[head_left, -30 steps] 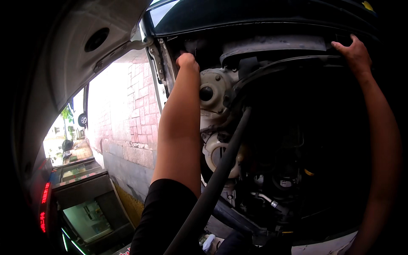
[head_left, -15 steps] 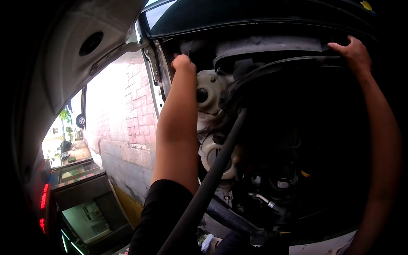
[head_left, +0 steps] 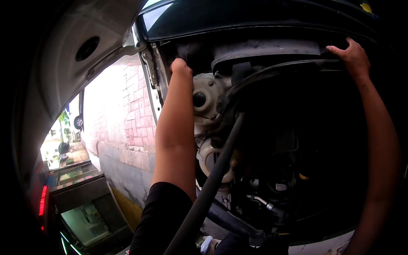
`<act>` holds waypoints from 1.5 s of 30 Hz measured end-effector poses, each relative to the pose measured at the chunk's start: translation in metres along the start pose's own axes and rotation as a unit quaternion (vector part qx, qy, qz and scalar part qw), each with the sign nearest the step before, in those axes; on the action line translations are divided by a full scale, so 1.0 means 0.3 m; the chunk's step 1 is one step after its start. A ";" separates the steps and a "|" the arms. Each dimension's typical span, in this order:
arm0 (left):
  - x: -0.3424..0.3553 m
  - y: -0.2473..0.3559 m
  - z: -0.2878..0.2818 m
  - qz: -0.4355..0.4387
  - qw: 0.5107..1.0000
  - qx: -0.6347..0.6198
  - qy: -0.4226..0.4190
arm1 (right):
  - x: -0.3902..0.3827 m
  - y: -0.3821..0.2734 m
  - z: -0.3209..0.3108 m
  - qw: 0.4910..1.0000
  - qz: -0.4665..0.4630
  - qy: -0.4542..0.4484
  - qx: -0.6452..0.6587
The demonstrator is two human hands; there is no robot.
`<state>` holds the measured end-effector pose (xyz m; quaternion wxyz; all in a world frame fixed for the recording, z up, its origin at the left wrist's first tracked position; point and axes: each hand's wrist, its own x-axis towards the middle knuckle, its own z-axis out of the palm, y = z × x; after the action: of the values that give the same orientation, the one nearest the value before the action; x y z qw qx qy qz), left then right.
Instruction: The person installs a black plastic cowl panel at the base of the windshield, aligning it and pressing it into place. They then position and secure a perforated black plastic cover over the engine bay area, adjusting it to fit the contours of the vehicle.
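I have my left hand (head_left: 180, 66) deep in the dark corner of a car's engine bay, beside the hinge side; its fingertips are hidden and the fingers look curled. My right hand (head_left: 353, 57) is at the far end of a grey plastic cowl strip (head_left: 265, 50), fingers hooked around a dark edge that I cannot make out. Below the left hand sit a pale round strut mount (head_left: 208, 97) and a cream reservoir (head_left: 208, 162). A curved black panel (head_left: 272, 70) crosses below the strip.
An open bonnet (head_left: 51, 59) arches over the left, with a hinge (head_left: 138, 46). A long black bar (head_left: 212, 182) runs diagonally through the bay. Dark glass (head_left: 255, 12) lies beyond. Outside are brick paving (head_left: 136, 106), a car wheel (head_left: 78, 122) and a glass-fronted booth (head_left: 91, 216).
Both hands sit slightly lower and more to the left in the picture, and the whole view has shifted a little the same way. Their grips look much the same.
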<state>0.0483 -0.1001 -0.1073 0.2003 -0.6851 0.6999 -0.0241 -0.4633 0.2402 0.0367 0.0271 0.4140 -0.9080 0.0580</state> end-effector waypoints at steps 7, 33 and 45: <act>0.003 -0.005 0.026 -0.001 1.000 -0.009 -0.003 | -0.005 -0.025 -0.031 1.000 0.007 -0.029 0.006; -0.905 0.136 -0.291 0.100 0.908 -0.339 0.227 | -0.002 -0.005 -0.084 0.990 -0.071 -0.091 0.079; -0.900 0.180 -0.300 0.071 0.940 -0.245 0.226 | -0.021 0.010 -0.064 0.991 0.009 0.015 0.134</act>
<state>-0.0363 0.1429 0.0257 -0.1362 -0.6381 0.7578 0.0078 -0.4614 0.2495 0.0549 -0.0160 0.4049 -0.8952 0.1857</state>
